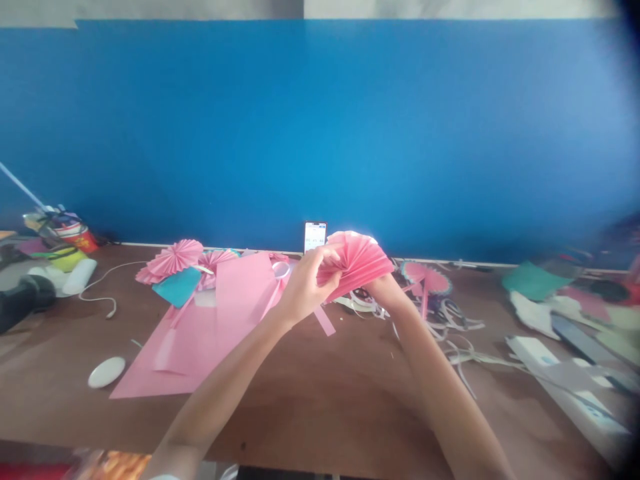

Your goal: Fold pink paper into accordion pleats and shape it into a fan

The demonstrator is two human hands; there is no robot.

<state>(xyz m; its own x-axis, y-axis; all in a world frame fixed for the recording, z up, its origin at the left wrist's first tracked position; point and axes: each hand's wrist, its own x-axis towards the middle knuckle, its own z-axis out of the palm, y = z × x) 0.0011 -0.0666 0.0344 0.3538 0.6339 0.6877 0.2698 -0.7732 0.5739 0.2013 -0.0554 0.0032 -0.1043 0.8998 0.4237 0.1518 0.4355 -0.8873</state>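
A pleated pink paper fan (pixel 361 263) is held up above the table between my two hands. My left hand (pixel 314 280) pinches it near the centre where the folds meet, thumb and fingers closed on the paper. Behind the fan's lower right side, my right hand (pixel 383 290) supports it; most of its fingers are hidden by the paper. A narrow pink paper strip (pixel 325 321) shows just below the fan. To the left of my left hand lie pink paper sheets (pixel 240 287) and a roll of tape (pixel 281 270).
Finished pink fans (pixel 183 255) and a teal paper piece (pixel 177 287) lie left. A phone (pixel 315 235) stands upright against the blue partition (pixel 300 133). A white mouse (pixel 107 372) sits front left. Tangled white ribbons (pixel 463 353) and a power strip (pixel 565 380) are right.
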